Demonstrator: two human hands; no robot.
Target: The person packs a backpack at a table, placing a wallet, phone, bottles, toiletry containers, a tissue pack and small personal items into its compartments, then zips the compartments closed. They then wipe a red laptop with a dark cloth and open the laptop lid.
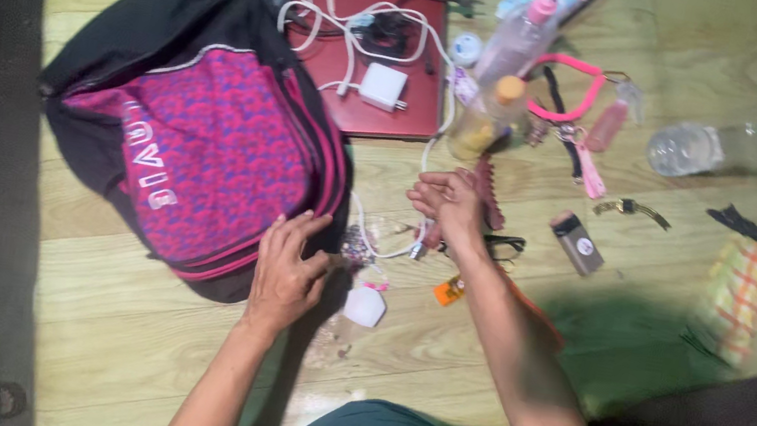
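1. Far left: dark strip of floor beside the wooden floor, with a bare stretch of planks near the left arm.
2. Pink and black backpack lying flat, left of centre, its near right edge touching the left hand.
3. Left hand open, fingers spread, palm down on the backpack's near corner, gripping nothing.
4. Just right of that hand: small white charger on the planks, close to the fingers but apart.
5. Far centre: red laptop under a tangle of white cable, crowding the room beyond both hands.
6. Right hand curled loosely above the cable's near loop; whether anything is pinched, cannot tell.
7. Beside it: black glasses, pump bottles, pink lanyard.
8. Far right: clear plastic bottle, checked cloth, open planks between.
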